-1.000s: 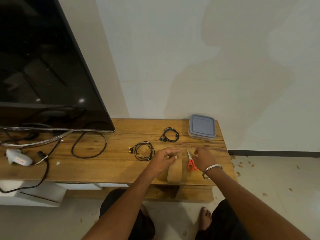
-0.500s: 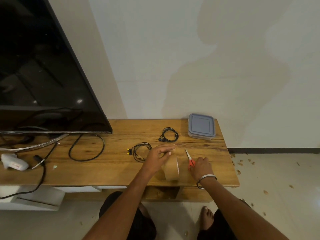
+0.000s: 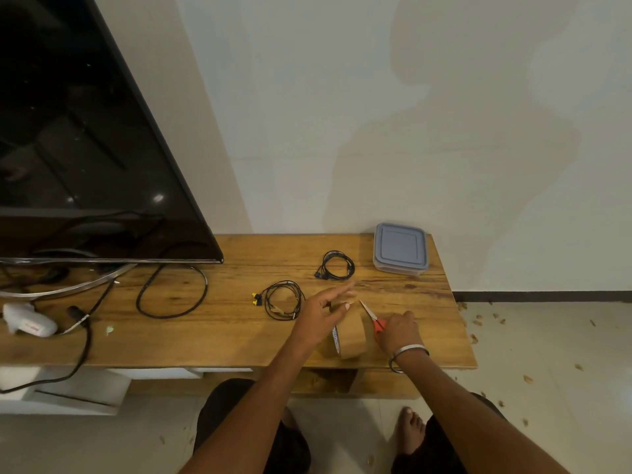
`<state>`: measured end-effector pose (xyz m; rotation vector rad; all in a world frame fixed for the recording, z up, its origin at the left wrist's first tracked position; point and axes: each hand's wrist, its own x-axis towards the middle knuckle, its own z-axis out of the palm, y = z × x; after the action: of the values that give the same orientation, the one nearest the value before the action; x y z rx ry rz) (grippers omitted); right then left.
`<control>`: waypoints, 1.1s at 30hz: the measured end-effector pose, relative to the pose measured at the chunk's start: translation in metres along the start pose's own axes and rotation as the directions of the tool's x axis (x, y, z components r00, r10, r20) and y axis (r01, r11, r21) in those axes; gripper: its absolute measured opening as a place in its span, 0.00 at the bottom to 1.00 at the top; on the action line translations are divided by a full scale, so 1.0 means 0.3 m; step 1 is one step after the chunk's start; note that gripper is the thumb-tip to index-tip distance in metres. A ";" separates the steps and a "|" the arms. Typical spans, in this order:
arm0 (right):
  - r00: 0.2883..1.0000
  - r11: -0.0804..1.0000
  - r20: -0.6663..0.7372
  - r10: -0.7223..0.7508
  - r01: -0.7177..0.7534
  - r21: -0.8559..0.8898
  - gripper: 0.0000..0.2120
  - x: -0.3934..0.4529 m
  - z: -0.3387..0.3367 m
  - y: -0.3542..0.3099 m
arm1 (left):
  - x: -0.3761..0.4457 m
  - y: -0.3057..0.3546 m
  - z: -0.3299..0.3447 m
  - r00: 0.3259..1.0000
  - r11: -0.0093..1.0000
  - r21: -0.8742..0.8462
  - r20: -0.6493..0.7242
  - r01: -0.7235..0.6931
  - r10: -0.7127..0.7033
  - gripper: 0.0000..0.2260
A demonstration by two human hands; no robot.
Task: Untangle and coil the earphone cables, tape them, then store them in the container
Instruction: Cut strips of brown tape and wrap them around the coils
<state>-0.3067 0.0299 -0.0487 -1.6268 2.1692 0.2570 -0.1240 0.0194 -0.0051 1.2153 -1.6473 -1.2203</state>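
R hand (image 3: 398, 331) has now closed on red-handled steel scissors (image 3: 379, 325), L hand (image 3: 318, 316) rests straight-fingered on the upright brown tape roll (image 3: 352, 336): taping's prob next.

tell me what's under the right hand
The red handles of the scissors lie under the right hand; the blades poke out past it. Whether it grips the handles is hidden.

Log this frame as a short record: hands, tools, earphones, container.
left hand: fingers mostly straight, touching the top of the tape roll
right hand: curled over the red handles of the scissors
earphones: yellow-bud earphones and black earphones, both coiled, lying on the table
container: lid on, far right corner
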 end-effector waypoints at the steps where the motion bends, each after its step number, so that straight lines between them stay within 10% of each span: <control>1: 1.000 1.000 0.012 -0.003 0.003 0.016 0.13 0.005 -0.001 0.007 | -0.001 0.003 -0.001 1.000 1.000 0.002 0.001 -0.001 0.001 0.19; 21: 0.982 0.785 0.132 -0.137 0.027 0.619 0.08 -0.067 -0.195 0.074 | -0.006 -0.016 0.001 1.000 0.999 -0.032 0.010 0.017 -0.016 0.15; 33: 0.813 0.947 0.513 -0.275 0.139 0.288 0.09 -0.060 -0.359 0.125 | 0.007 -0.008 -0.007 0.998 0.995 -0.079 0.010 0.056 -0.055 0.15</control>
<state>-0.3612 0.0152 0.0518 -1.4187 1.5096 0.3343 -0.1220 0.0165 -0.0068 1.2158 -1.5654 -1.3134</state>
